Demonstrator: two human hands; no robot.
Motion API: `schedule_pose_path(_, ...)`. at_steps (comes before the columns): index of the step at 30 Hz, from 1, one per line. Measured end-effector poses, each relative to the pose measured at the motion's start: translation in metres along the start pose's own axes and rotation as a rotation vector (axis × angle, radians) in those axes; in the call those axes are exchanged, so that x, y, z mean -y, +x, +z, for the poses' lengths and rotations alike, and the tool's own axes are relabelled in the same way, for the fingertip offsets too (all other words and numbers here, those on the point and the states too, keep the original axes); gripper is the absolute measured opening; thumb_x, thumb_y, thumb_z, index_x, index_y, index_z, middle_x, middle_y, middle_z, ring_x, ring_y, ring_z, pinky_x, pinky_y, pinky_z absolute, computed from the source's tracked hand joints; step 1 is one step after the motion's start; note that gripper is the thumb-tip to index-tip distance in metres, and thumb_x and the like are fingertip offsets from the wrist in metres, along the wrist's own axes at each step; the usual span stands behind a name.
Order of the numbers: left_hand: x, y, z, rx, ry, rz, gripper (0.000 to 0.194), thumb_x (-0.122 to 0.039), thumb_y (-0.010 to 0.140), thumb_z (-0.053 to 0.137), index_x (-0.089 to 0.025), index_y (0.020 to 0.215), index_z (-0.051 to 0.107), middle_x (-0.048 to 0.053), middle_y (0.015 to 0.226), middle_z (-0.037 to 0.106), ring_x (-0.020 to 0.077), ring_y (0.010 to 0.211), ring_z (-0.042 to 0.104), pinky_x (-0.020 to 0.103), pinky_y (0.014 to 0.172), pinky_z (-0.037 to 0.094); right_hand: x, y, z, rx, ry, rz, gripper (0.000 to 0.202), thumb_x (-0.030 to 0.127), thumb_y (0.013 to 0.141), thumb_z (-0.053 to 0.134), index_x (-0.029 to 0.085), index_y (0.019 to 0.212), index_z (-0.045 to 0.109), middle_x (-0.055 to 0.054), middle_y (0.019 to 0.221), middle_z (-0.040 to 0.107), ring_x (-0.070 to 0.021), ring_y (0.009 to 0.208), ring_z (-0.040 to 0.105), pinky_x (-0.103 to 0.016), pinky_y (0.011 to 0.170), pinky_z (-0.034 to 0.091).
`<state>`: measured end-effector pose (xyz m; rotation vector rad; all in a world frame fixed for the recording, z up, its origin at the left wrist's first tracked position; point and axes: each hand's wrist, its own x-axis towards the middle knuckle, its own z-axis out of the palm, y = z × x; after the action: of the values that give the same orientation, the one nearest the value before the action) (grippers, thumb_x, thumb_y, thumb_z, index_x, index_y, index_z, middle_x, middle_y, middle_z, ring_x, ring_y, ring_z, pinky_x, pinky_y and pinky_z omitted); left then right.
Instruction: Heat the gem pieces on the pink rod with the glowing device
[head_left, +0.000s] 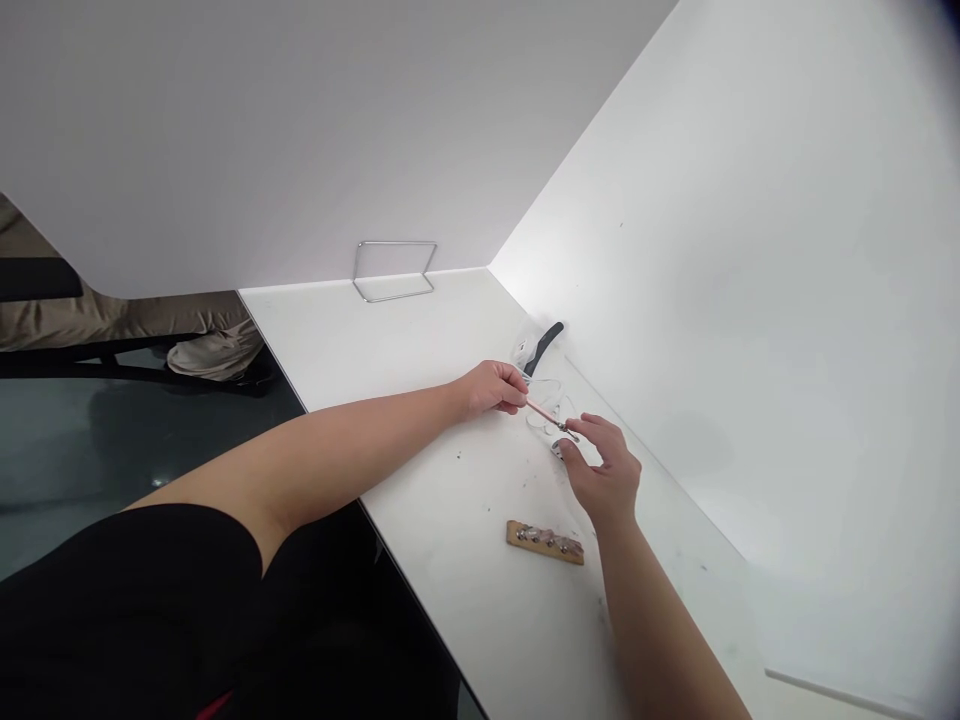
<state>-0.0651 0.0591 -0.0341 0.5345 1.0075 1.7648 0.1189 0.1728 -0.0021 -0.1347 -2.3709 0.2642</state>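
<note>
My left hand (495,389) is closed in a pinch on one end of a thin pink strip (541,411). The strip slants down to the right and carries a small dark metal piece at its far end. Around that metal end are the thumb and forefinger of my right hand (604,468), its other fingers bent loosely. Exact fingertip contact there is too small to make out. White cord or clear plastic (551,395) lies in loops beneath the strip. Nearer to me is a small tan board (545,542) with several shiny metal and pinkish pieces on it.
A black curved handle (545,347) lies beyond my left hand, by clear plastic. A bent wire frame (394,271) stands against the grey panel (300,150). White walls bound the white table (442,560) at the right. Another person's trouser leg (112,318) shows at the left.
</note>
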Motion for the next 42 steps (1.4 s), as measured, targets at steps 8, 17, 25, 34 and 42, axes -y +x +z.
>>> schedule_pose_path(8,0.001,0.001,-0.001,0.004,-0.027,-0.021,0.016,0.003,0.061,0.064,-0.011,0.063,0.056,0.001,0.053,0.058,0.0093,0.047,0.057,0.024,0.054,0.045,-0.001,0.006,0.007,-0.046,0.039,-0.056,0.024,0.01,0.07,0.064,0.022,0.091,0.066,-0.005,0.084,0.069,-0.0231,0.088,0.063,-0.042,0.077,0.055)
schedule_pose_path(17,0.003,0.003,-0.002,0.001,-0.044,-0.023,0.017,0.001,0.059,0.068,-0.011,0.063,0.057,0.002,0.054,0.059,0.0097,0.049,0.058,0.025,0.056,0.047,0.008,0.006,0.008,-0.057,0.055,-0.002,0.026,0.009,0.069,0.066,0.022,0.092,0.065,-0.004,0.084,0.068,-0.0218,0.084,0.064,-0.039,0.073,0.056)
schedule_pose_path(25,0.002,0.001,-0.002,0.007,-0.046,-0.02,0.016,0.001,0.06,0.066,-0.011,0.065,0.057,0.003,0.055,0.061,0.0105,0.049,0.059,0.025,0.056,0.047,0.016,0.007,0.006,-0.044,0.004,0.056,0.026,0.015,0.07,0.065,0.023,0.095,0.063,-0.004,0.084,0.068,-0.0207,0.078,0.065,-0.033,0.06,0.056)
schedule_pose_path(34,-0.001,0.0,-0.003,0.047,-0.054,-0.01,0.015,0.002,0.061,0.063,-0.011,0.064,0.056,0.002,0.052,0.06,0.0099,0.048,0.057,0.026,0.057,0.047,0.02,0.004,0.009,-0.027,0.23,0.237,0.042,0.013,0.068,0.067,0.023,0.108,0.058,-0.003,0.083,0.068,-0.0186,0.077,0.064,-0.039,0.076,0.053)
schedule_pose_path(42,-0.004,-0.003,-0.001,0.084,-0.067,-0.034,0.016,0.002,0.062,0.062,-0.012,0.065,0.056,0.002,0.053,0.06,0.0088,0.046,0.056,0.026,0.058,0.047,0.028,0.006,0.006,0.019,0.498,0.383,0.046,0.012,0.067,0.07,0.024,0.109,0.057,-0.002,0.08,0.067,-0.0175,0.077,0.064,-0.047,0.09,0.046)
